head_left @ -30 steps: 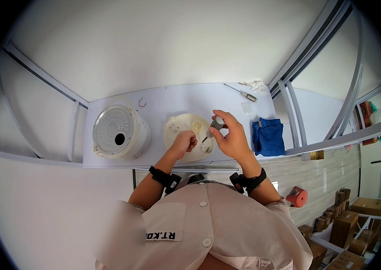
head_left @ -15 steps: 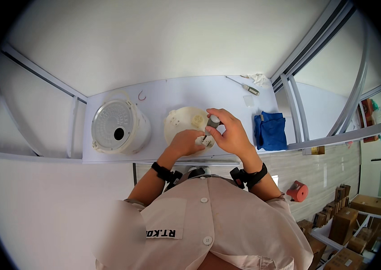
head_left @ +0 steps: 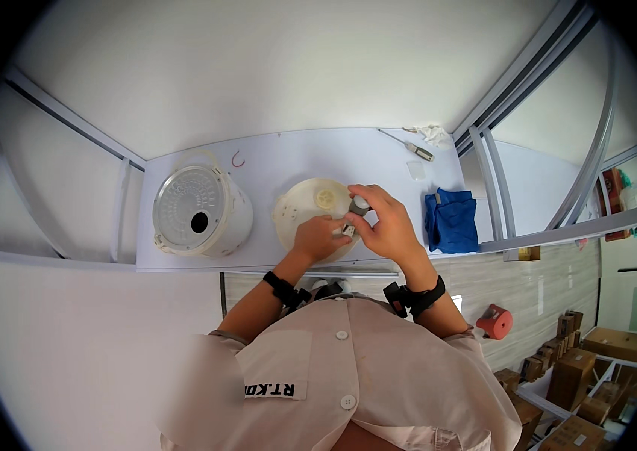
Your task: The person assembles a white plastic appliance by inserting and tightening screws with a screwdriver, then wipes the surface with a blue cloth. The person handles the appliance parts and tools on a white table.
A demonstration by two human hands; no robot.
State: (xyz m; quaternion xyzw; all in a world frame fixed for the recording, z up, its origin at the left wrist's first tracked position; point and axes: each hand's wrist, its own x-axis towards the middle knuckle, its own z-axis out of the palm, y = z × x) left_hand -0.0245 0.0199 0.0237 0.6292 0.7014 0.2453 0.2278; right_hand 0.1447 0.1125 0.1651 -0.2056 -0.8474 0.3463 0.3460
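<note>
A round cream plastic lid (head_left: 296,201) lies on the table in front of me, with a round yellowish piece (head_left: 324,198) on it. My right hand (head_left: 390,227) is closed round the grey handle of a screwdriver (head_left: 360,204), held upright over the lid's right side; its tip is hidden. A small white block with dark holes (head_left: 348,230) sits at the lid's near right. Fingers of my left hand (head_left: 317,239) close about this block, from its left and near side. To the left stands a white cooker body (head_left: 236,218) with a metal top holding a black opening.
A blue folded cloth (head_left: 451,220) lies right of my right hand. Behind it are a clear flat piece (head_left: 415,170), another screwdriver (head_left: 418,150) and a crumpled white cloth (head_left: 433,134). A red wire (head_left: 238,159) lies behind the cooker body. Grey frame posts (head_left: 489,180) edge the table.
My left hand has shifted slightly to the right, its fingers now closer about the white block. The lid has moved slightly, and the screwdriver stays in my right hand.
</note>
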